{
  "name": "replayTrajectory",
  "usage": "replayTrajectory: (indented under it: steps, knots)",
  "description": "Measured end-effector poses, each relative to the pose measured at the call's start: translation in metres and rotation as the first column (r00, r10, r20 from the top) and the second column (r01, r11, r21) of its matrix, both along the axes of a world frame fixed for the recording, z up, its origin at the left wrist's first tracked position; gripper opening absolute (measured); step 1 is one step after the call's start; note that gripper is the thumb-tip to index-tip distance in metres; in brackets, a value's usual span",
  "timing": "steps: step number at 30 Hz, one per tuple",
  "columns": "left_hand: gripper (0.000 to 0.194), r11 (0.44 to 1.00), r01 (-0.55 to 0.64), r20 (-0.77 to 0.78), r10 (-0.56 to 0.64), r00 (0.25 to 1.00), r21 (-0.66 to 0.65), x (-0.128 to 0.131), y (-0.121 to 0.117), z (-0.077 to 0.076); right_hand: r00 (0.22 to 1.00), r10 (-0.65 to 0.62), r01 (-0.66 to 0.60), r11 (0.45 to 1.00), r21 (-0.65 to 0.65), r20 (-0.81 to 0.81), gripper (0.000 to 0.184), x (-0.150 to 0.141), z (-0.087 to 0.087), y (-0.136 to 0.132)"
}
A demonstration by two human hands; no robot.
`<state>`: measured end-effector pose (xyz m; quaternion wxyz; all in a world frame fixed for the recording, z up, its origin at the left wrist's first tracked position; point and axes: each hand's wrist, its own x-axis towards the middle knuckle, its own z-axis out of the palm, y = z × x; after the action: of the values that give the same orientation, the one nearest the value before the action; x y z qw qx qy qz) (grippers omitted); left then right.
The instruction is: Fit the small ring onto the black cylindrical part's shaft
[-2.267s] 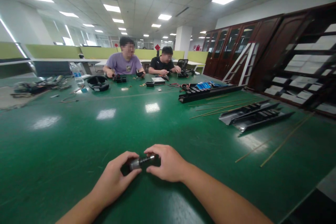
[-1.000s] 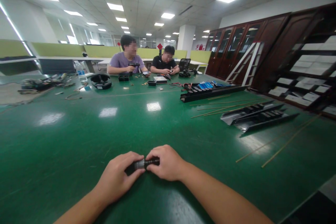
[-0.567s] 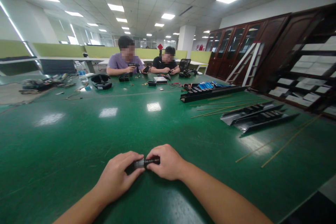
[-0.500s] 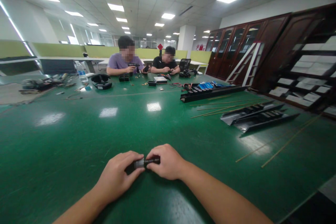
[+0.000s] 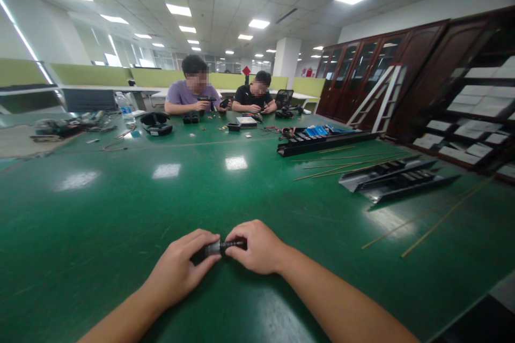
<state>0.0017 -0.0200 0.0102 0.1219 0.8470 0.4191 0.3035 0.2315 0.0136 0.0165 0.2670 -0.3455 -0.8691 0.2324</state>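
Low over the green tabletop, at the bottom centre, I hold a small dark, flashlight-like piece with two parts in line. My left hand [image 5: 179,262] is closed around the thicker cylinder [image 5: 213,248], which shows a silver-grey band between thumb and fingers. Thumb and fingers of my right hand [image 5: 259,249] pinch the narrower, ridged dark rod [image 5: 235,244] at the cylinder's right end. The two hands are close together, fingertips almost meeting. What exactly the piece is, I cannot make out; my fingers hide parts of it.
Black metal channels [image 5: 408,188] and thin yellowish rods [image 5: 442,220] lie on the green table [image 5: 140,214] to the right. Across it, two people sit, one holding a power drill [image 5: 206,99]. A black headset [image 5: 156,124], a water bottle [image 5: 126,109] and tangled parts [image 5: 72,126] stand far left.
Both hands keep their hold and have barely moved. The whole view has shifted very slightly. Across the table, the person in black has lowered their head a little.
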Motion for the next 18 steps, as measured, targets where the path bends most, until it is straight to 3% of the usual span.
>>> replayTrajectory:
  steps: [18]
  knots:
    - [0.024,0.999,0.008,0.042,-0.01,0.999,0.043,0.0012,-0.0011,0.004,1.0,-0.014,0.014,1.0,-0.006,0.005,0.017,-0.0003,-0.0003,-0.0001]
